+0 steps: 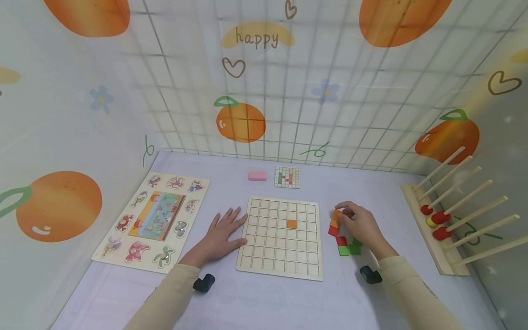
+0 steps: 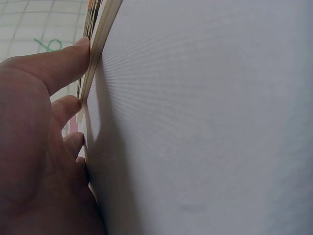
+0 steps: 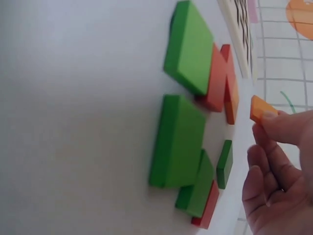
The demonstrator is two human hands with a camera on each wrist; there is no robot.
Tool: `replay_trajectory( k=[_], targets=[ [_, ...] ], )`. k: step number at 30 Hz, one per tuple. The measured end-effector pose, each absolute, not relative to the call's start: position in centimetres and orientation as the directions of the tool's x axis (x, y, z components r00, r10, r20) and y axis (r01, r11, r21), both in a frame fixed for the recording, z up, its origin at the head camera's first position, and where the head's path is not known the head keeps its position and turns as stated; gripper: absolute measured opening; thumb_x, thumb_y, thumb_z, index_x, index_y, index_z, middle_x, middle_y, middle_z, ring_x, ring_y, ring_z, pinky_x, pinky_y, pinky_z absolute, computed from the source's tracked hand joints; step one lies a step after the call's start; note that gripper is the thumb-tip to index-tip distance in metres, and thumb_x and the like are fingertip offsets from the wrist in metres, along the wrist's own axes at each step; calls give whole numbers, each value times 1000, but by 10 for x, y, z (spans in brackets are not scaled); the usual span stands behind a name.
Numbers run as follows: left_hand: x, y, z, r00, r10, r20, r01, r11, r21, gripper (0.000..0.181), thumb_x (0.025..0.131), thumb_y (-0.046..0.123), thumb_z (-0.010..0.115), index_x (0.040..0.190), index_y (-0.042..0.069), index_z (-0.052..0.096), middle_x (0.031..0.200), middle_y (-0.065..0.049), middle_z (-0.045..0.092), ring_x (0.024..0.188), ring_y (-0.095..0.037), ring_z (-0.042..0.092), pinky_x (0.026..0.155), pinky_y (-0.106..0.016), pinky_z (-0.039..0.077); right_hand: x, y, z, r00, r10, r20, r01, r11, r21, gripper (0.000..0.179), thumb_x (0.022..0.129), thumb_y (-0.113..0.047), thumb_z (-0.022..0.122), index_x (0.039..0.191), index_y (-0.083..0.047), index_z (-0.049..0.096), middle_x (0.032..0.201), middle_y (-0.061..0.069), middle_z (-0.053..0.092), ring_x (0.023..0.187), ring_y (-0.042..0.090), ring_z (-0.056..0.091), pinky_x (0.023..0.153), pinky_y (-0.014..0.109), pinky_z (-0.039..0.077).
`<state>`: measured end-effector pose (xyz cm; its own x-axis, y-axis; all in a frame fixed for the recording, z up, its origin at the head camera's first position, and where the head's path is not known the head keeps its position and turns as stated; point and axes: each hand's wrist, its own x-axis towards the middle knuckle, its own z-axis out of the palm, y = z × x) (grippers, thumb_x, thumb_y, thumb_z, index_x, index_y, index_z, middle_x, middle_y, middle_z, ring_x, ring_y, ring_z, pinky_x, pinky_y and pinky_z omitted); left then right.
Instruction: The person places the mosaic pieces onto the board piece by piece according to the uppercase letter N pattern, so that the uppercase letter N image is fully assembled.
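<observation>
A pale wooden grid board (image 1: 275, 256) lies on the table with one orange square tile (image 1: 292, 224) in a cell right of its middle. My left hand (image 1: 220, 236) is spread flat beside it, thumb and index fingertip at the board's left edge. To the right of the board, my right hand (image 1: 363, 224) pinches another orange tile (image 3: 260, 108) between thumb and index finger, raised over the loose pieces. Below it in the right wrist view are green tiles (image 3: 188, 49), red tiles (image 3: 215, 81) and an orange tile (image 3: 235, 103). My right hand hides some of these pieces in the head view.
Behind the board are a pink block (image 1: 257, 176) and a small pattern card (image 1: 287, 178) with green and red squares. An animal puzzle board (image 1: 119, 257) lies at the left. On the right stands a wooden peg rack (image 1: 433, 247) with several beads.
</observation>
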<state>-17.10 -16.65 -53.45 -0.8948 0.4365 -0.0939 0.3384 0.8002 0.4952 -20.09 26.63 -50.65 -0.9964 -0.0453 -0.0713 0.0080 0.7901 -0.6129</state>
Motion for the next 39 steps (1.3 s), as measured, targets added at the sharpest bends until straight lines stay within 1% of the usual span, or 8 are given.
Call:
replay_trajectory(
  k=[9, 15, 20, 25, 30, 33, 36, 39],
  targets=[
    [-171, -167, -536, -896, 433, -95, 338, 806, 486, 75, 98, 52, 61, 160, 19, 35, 170, -7, 14, 157, -29, 3, 125, -56, -6, -197, 261, -506, -996, -15, -89, 46, 768, -639, 24, 101, -15, 66, 124, -18, 66, 107, 11, 65, 96, 28, 58, 70, 29, 55],
    [-171, -166, -536, -896, 433, -96, 337, 806, 487, 74, 98, 53, 60, 160, 20, 35, 170, -6, 14, 157, -29, 3, 125, -56, -6, -190, 256, -505, -996, -18, -90, 47, 747, -663, 22, 101, -16, 64, 123, -19, 67, 109, 10, 66, 96, 28, 59, 71, 28, 55],
    [-171, -167, -537, -898, 431, -95, 336, 808, 484, 75, 98, 53, 60, 160, 20, 35, 170, -6, 14, 157, -29, 3, 125, -56, -6, -186, 250, -503, -995, -42, -86, 28, 730, -683, 20, 102, -17, 64, 121, -19, 69, 108, 8, 68, 94, 26, 60, 72, 28, 56],
    [-172, -167, -539, -899, 428, -88, 339, 809, 480, 75, 98, 54, 60, 160, 20, 35, 170, -6, 15, 157, -29, 4, 125, -56, -6, -180, 243, -502, -995, -81, -59, -19, 731, -683, 19, 101, -18, 66, 119, -19, 70, 101, 3, 69, 89, 22, 60, 71, 31, 54],
    [-172, -167, -539, -899, 430, -84, 341, 807, 482, 75, 98, 54, 60, 160, 20, 35, 170, -6, 15, 157, -30, 4, 125, -57, -5, -175, 235, -502, -992, -105, -65, -29, 709, -704, 18, 99, -18, 69, 117, -21, 72, 96, 1, 70, 79, 20, 60, 64, 30, 53],
    [-172, -167, -539, -898, 432, -89, 340, 806, 485, 75, 98, 53, 60, 161, 20, 34, 170, -6, 14, 157, -29, 3, 125, -56, -6, -171, 230, -503, -990, -128, -52, -53, 698, -714, 18, 98, -16, 70, 115, -21, 73, 95, 1, 71, 80, 20, 60, 64, 28, 53],
    [-173, -168, -539, -897, 432, -93, 340, 808, 481, 76, 98, 54, 59, 161, 20, 33, 170, -6, 13, 157, -29, 4, 125, -56, -5, -169, 224, -504, -989, -142, -44, -68, 694, -717, 16, 97, -15, 72, 112, -21, 73, 94, -2, 70, 83, 19, 60, 69, 27, 53],
    [-173, -168, -541, -897, 432, -93, 342, 811, 475, 76, 98, 54, 59, 161, 20, 33, 170, -6, 13, 157, -29, 3, 125, -56, -5, -166, 216, -504, -987, -152, -60, -64, 694, -718, 16, 96, -15, 73, 110, -22, 73, 92, -4, 69, 84, 18, 59, 70, 26, 53]
  ],
)
